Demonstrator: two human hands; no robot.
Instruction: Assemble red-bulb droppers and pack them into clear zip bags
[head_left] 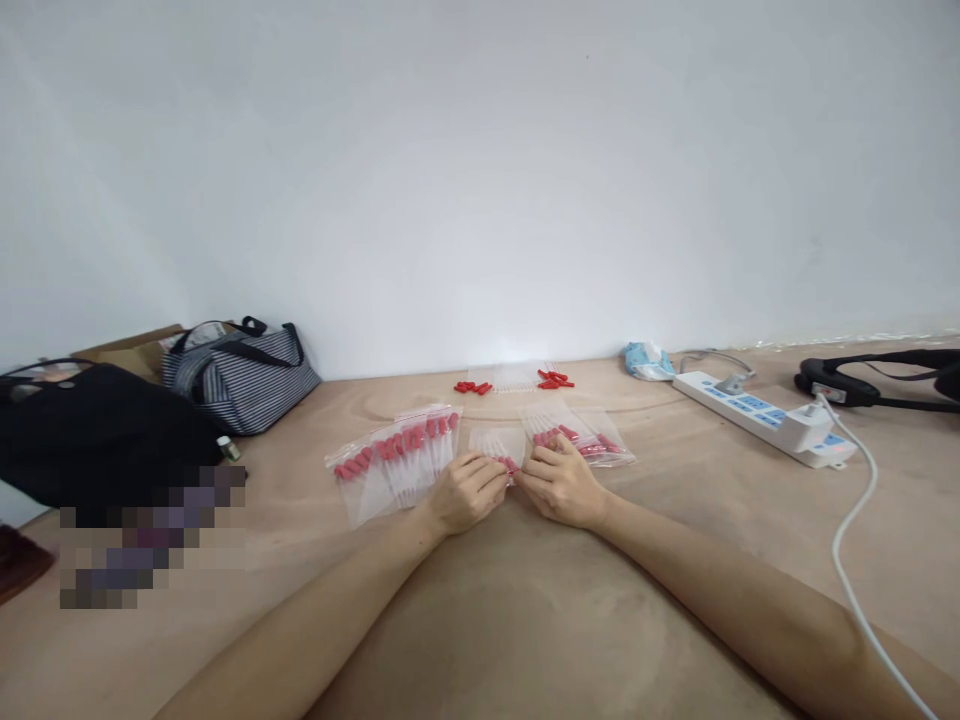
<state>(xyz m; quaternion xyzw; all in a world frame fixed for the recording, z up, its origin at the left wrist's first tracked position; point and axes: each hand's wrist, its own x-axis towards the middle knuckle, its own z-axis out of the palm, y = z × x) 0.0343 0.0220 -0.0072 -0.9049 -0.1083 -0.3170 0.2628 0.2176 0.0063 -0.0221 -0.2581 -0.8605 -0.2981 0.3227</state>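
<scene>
A small clear zip bag (491, 440) stands between my two hands, with thin clear tubes and red rubber bulbs, like droppers, inside. My left hand (469, 492) pinches its left bottom part, fingers curled. On the other side my right hand (561, 484) grips the bag's right edge, fingers closed; the exact fingertip contact is partly hidden. Several filled bags (405, 455) overlap to the left of my left hand, red bulbs along their upper part. More filled bags (600, 445) lie just beyond and right of my right hand.
Near the wall lie loose red bulbs (472, 387), more red bulbs (555, 380) and a row of clear tubes (514, 378). At right are a blue mask (648, 361), a power strip (757, 415), its white cable (844, 540) and a black headset (847, 380). Bags (244, 375) stand left.
</scene>
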